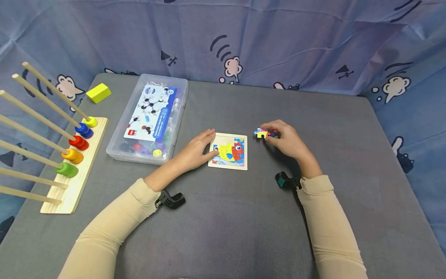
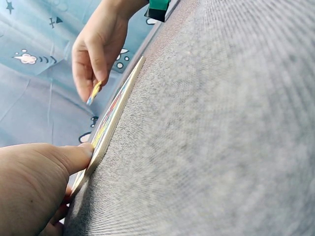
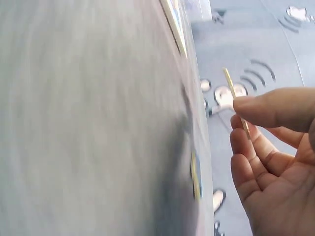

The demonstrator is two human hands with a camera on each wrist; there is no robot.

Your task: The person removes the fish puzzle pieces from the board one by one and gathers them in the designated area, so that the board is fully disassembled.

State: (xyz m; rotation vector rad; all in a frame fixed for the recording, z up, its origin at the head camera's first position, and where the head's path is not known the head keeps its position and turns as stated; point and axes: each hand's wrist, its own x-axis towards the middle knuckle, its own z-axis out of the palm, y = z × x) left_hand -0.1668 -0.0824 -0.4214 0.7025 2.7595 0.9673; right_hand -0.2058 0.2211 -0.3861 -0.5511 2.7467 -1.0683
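Note:
A small square wooden jigsaw puzzle board (image 1: 227, 168) with a yellow and red fish picture lies flat in front of me. My left hand (image 1: 195, 151) holds its left side, thumb on the face and fingers at the upper left corner. To the right of the board, my right hand (image 1: 283, 136) pinches a thin puzzle piece (image 3: 228, 76) between thumb and fingers, raised over the table. Below that hand another puzzle piece (image 3: 194, 172) lies on the table, partly covered by the fingers in the head view.
Left of the board lies a clear plastic case (image 1: 120, 154) of molecular model parts. Farther left stands a wooden peg rack (image 1: 83, 174) with coloured rings on tall pegs. A yellow block (image 1: 98, 93) is at the back left, and a patterned curtain (image 1: 296, 38) hangs behind the table.

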